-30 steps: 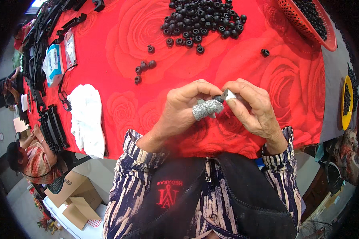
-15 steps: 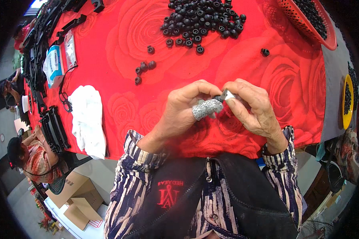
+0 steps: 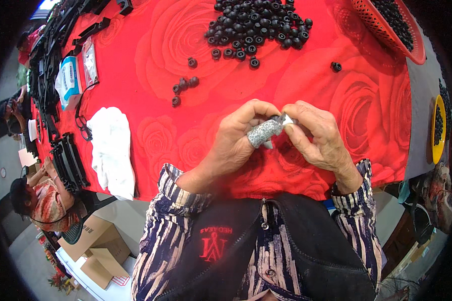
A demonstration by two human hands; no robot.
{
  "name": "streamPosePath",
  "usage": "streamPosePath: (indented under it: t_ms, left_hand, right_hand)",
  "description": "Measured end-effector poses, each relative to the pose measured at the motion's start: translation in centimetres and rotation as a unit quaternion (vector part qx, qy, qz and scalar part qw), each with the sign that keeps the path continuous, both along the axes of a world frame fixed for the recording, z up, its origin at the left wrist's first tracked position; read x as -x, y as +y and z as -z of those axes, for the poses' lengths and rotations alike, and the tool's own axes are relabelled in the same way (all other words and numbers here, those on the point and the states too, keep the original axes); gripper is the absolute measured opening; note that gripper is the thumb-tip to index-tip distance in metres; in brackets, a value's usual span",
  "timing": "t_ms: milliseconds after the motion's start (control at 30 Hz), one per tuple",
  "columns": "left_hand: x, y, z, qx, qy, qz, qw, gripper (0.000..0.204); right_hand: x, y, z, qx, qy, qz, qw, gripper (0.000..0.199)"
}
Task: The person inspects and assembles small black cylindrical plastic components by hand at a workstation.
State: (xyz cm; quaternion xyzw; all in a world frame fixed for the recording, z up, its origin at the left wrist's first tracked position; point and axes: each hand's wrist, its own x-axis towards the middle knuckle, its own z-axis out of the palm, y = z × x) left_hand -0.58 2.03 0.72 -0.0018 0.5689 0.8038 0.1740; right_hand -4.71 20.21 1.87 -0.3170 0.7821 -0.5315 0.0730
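My left hand (image 3: 236, 133) is closed in a pinch around a small black rubber-like part (image 3: 275, 118), mostly hidden by the fingers. A grey speckled cover (image 3: 263, 133) is wrapped round its thumb. Against that part, my right hand (image 3: 317, 135) pinches a small flat white and grey piece (image 3: 288, 119) that looks like a blade with a white wrap; its full shape is hidden. Both hands meet above the red rose-patterned cloth (image 3: 196, 160). Beyond them lies a heap of round black parts (image 3: 258, 27), with several loose ones (image 3: 183, 84) nearer on the left.
A red basket (image 3: 417, 52) of black parts stands at the far right, and a yellow tray (image 3: 439, 128) lies below it. On the left are a white cloth (image 3: 111, 150), a blue and white packet (image 3: 69, 83) and black strips (image 3: 69, 160). A co-worker (image 3: 50, 203) sits there.
My left hand has shifted slightly right, its covered thumb tilting up closer to the right fingers. The white and grey piece has turned, so less of its grey face shows.
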Motion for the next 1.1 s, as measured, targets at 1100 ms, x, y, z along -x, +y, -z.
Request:
streamPosePath:
  t_ms: [1100]
  left_hand:
    - [0.8,-0.4,-0.4,-0.030,0.019,0.004,0.999,0.023]
  right_hand:
    - [0.3,0.1,-0.5,0.020,-0.065,0.032,0.997,0.014]
